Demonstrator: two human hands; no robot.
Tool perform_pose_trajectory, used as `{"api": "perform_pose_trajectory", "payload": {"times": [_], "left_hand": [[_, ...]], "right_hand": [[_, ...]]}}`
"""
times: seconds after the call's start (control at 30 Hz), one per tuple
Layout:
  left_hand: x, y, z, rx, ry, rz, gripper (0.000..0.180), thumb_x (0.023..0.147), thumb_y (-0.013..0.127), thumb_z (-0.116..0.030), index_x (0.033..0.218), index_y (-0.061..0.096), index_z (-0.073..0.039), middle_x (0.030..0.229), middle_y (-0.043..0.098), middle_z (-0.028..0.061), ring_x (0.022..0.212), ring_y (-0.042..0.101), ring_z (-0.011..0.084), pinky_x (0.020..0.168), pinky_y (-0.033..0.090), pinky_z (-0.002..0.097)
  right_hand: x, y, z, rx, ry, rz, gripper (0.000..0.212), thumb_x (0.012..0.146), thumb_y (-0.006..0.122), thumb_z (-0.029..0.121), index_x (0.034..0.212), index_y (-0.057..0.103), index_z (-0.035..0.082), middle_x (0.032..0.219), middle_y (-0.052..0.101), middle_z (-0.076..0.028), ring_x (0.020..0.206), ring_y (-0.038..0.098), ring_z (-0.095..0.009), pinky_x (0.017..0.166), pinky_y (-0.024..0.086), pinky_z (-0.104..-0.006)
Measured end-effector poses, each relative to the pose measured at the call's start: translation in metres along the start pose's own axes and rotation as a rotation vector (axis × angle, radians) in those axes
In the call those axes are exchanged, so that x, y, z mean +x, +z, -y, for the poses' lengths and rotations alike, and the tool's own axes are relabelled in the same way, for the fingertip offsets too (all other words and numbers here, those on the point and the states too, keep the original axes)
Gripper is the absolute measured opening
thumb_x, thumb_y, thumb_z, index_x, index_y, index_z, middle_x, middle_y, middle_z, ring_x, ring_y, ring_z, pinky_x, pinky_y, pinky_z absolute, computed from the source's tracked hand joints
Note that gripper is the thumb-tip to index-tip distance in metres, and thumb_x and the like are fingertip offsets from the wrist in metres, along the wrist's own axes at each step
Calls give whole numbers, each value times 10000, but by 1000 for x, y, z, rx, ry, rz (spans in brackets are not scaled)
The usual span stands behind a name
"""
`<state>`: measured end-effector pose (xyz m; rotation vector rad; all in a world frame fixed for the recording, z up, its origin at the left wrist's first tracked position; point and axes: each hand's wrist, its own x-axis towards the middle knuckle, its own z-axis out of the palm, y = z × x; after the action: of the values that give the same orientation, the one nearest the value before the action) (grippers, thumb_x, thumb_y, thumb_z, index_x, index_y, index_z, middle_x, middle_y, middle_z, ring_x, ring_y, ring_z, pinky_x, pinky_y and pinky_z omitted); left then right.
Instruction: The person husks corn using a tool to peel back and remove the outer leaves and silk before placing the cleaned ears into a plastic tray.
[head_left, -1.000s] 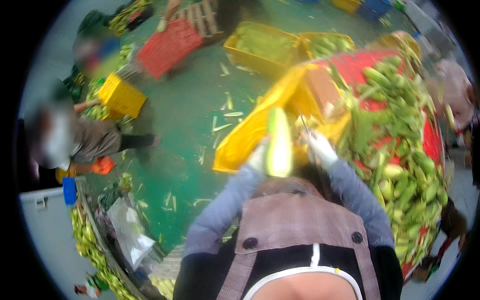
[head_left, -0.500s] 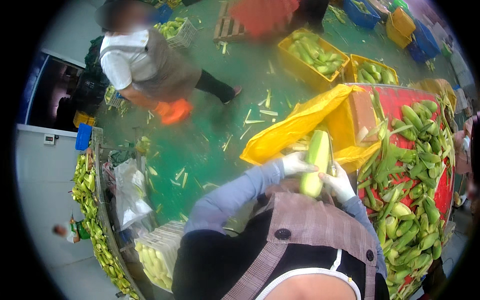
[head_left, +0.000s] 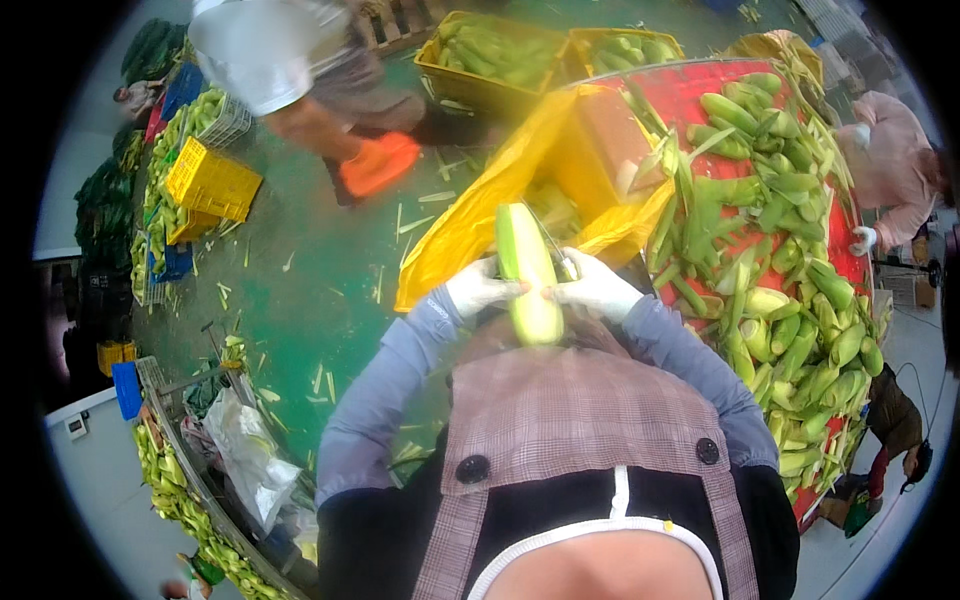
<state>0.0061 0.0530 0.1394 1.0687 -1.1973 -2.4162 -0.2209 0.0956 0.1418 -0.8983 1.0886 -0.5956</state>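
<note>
A pale green ear of corn [head_left: 530, 280], its husk partly stripped, stands nearly upright in front of my apron. Closed around its left side is my white-gloved left hand [head_left: 481, 288]. My right hand [head_left: 600, 284], gloved too, grips a slim knife [head_left: 552, 245] whose blade shows only in part beside the ear. The right thumb presses the ear's near side. Just beyond both hands hangs an open yellow bag [head_left: 495, 225] with pale trimmings inside.
Green ears lie piled on a red table [head_left: 690, 100] at my right. Yellow crates [head_left: 500, 92] of ears stand beyond the bag. A co-worker with an orange glove [head_left: 378, 165] is at the far left; another in pink [head_left: 895, 165] works across the table. Scraps litter the green floor.
The view has turned, shifting my hands and the bag leftward in the picture. The orange-gloved co-worker now appears closer. Both hands still hold the ear, its lower end still toward me.
</note>
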Motion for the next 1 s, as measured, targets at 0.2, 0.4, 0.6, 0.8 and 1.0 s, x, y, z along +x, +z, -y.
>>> {"api": "perform_pose_trajectory", "payload": {"times": [0.2, 0.4, 0.6, 0.8, 1.0], "left_hand": [[1, -5, -5, 52, 17, 72, 691, 819, 710, -300, 1293, 390, 87, 1197, 556, 144, 1073, 558, 199, 932, 454, 320], [2, -9, -6, -34, 71, 115, 654, 814, 670, -226, 1307, 375, 86, 1193, 555, 146, 1072, 556, 206, 934, 446, 321], [-4, -7, -1, -108, 116, 26, 575, 782, 614, -109, 1289, 412, 70, 1185, 566, 135, 1052, 569, 203, 920, 453, 317], [2, -3, 2, -140, 140, -20, 497, 804, 667, -114, 1244, 487, 28, 1132, 607, 112, 1025, 598, 215, 933, 462, 339], [13, -4, 3, 91, 468, 204, 376, 953, 476, -211, 1290, 456, -46, 1242, 546, 136, 1081, 571, 233, 943, 464, 375]], "right_hand": [[1, -6, -10, -22, 9, -16, 610, 758, 706, 199, 1248, 419, -24, 830, 568, -68, 515, 493, -104, 446, 414, -234], [3, -2, -8, -122, -94, -156, 497, 719, 657, 162, 1144, 490, -33, 836, 590, -115, 607, 551, -161, 563, 467, -274], [-6, 14, 6, -267, -138, -358, 504, 671, 644, 160, 1106, 526, -66, 943, 621, -161, 879, 594, -223, 807, 466, -319], [4, 8, -19, 264, -45, -295, 437, 719, 586, 79, 1129, 532, -61, 875, 613, -98, 770, 582, -154, 712, 482, -281], [4, 22, -12, 296, -123, -240, 469, 761, 569, 87, 1202, 482, -48, 763, 577, -50, 506, 516, -103, 455, 427, -242]]}}
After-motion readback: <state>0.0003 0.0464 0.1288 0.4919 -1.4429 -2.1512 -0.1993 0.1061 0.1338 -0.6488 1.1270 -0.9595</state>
